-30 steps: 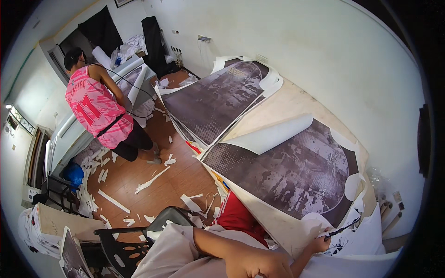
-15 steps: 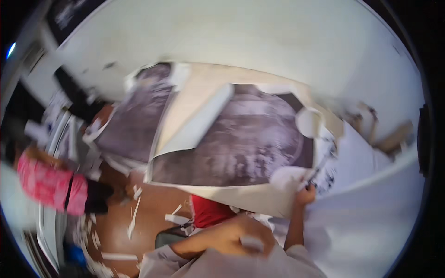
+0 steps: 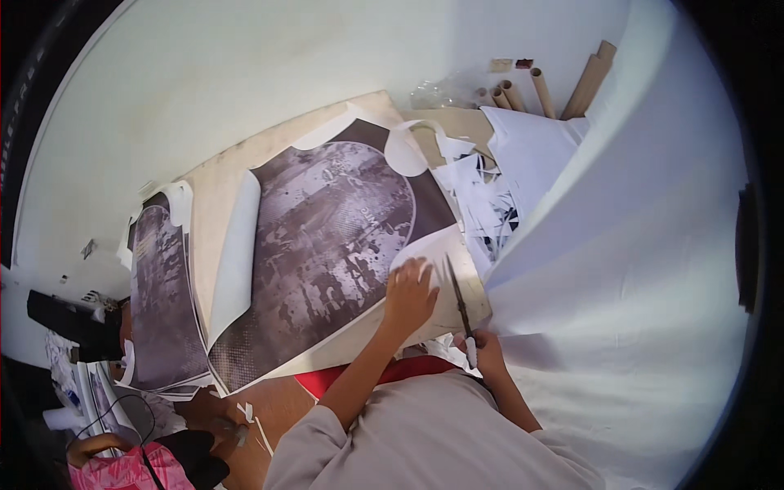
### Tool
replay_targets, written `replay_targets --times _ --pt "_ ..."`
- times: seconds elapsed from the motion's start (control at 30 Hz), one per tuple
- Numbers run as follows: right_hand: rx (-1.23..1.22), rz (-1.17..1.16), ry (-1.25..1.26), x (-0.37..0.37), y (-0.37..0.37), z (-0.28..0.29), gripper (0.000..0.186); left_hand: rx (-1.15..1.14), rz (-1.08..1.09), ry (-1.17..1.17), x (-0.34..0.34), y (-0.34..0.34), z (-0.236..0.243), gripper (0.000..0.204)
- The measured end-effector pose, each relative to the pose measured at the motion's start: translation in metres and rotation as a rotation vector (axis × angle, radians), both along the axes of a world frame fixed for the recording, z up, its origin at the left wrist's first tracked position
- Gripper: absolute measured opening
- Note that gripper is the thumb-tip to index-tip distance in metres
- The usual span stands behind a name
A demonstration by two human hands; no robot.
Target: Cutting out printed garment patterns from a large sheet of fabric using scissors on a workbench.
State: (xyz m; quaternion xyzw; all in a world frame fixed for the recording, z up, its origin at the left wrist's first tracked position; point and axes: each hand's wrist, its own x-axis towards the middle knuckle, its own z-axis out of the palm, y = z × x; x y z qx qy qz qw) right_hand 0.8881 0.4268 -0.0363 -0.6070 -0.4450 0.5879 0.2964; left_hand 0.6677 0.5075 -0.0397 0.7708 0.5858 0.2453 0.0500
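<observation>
A dark printed sheet (image 3: 327,245) with a mottled grey pattern lies on the pale board-topped table (image 3: 214,184), its left side curled over to show a white back. My left hand (image 3: 411,296) rests with fingers spread on the white curled corner at the sheet's near right edge. In my right hand (image 3: 487,357), just beyond the table's near right corner, is a pair of scissors (image 3: 459,298). Their long dark blades point away from me, over the board and apart from the printed sheet. Something white shows at the handles, which my fingers partly hide.
Another printed sheet (image 3: 159,302) lies at the left end. White paper scraps (image 3: 482,200) heap beyond the right end, near cardboard tubes (image 3: 510,94). White fabric (image 3: 604,327) hangs along the right. A person in pink (image 3: 135,467) is at lower left, beside the brown floor (image 3: 273,408).
My view has swung to the right. My left hand has moved from close to my body onto the sheet's corner. The scissors in my right hand now point away from me.
</observation>
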Motion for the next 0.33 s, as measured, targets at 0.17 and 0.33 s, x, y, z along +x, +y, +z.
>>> replay_targets --times 0.17,0.33 --pt "-0.259 -0.019 0.046 0.001 -0.007 0.0 0.038 -0.064 0.076 -0.02 -0.007 0.012 -0.013 0.062" --pt "-0.195 0.033 -0.009 0.004 -0.001 -0.006 0.038 -0.103 0.1 0.073 -0.033 -0.021 -0.028 0.07"
